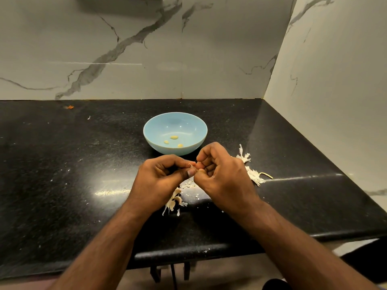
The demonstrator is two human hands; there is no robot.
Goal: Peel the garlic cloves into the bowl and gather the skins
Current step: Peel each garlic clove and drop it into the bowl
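Note:
A light blue bowl point(189, 126) stands on the black counter with three peeled garlic cloves point(174, 137) inside. Just in front of it my left hand point(163, 176) and my right hand point(222, 172) meet, fingertips together, pinching a small garlic clove point(191, 165) of which only a curl of pale skin shows. Under my left wrist lie unpeeled cloves with loose skin point(174, 200). A pile of white garlic skins point(251, 170) lies to the right of my right hand.
The black stone counter point(83, 164) is dotted with tiny skin flecks. A marble wall rises behind it and another point(335, 91) on the right. The counter's front edge point(188, 251) runs under my forearms. A small orange scrap point(70, 107) lies at the back left.

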